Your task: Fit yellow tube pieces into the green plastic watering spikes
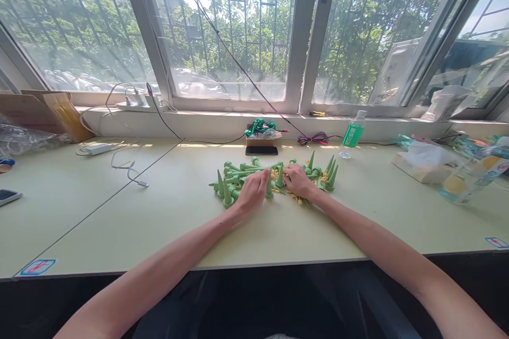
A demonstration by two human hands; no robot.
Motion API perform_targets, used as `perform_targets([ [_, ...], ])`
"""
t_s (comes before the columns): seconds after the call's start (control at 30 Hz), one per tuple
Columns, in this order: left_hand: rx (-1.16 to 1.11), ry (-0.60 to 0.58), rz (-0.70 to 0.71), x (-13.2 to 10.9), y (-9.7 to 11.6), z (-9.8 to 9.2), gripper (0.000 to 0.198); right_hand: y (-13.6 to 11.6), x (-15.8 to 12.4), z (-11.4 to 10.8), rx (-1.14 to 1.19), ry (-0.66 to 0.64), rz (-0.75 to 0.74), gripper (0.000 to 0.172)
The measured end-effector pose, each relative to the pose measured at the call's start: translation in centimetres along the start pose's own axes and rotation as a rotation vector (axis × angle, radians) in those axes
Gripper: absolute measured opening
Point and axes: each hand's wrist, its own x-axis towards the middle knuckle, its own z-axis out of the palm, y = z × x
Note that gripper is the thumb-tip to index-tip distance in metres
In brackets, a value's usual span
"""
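Note:
Many green plastic spikes [227, 196] lie and stand in a pile at the middle of the table, some upright with points up. Small yellow pieces [297, 199] are scattered among them on the right side. My left hand [253, 189] rests at the front of the pile beside an upright spike, its fingers together; whether it holds anything is hidden. Over the yellow pieces reaches my right hand [299, 181], fingers bent down into the pile, their tips too small to make out. More upright green spikes [331, 176] stand to its right.
Behind the pile lie a black phone [261, 151] and a small box [262, 141] with green items. A bottle [352, 135] stands at back right, near a tissue box [423, 164]. A white cable [130, 172] lies on the left; the table's front edge [278, 265] is near.

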Motion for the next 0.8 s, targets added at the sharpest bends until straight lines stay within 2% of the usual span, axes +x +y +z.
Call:
perform_targets([
  [0.5, -0.007, -0.012, 0.002, -0.08, 0.00, 0.08, 0.049, -0.31, 0.12, -0.24, -0.006, -0.034, -0.004, 0.017],
  [0.8, 0.003, -0.015, 0.015, -0.04, -0.05, 0.14, 0.051, 0.27, 0.16, 0.50, 0.057, 0.073, -0.036, 0.010],
])
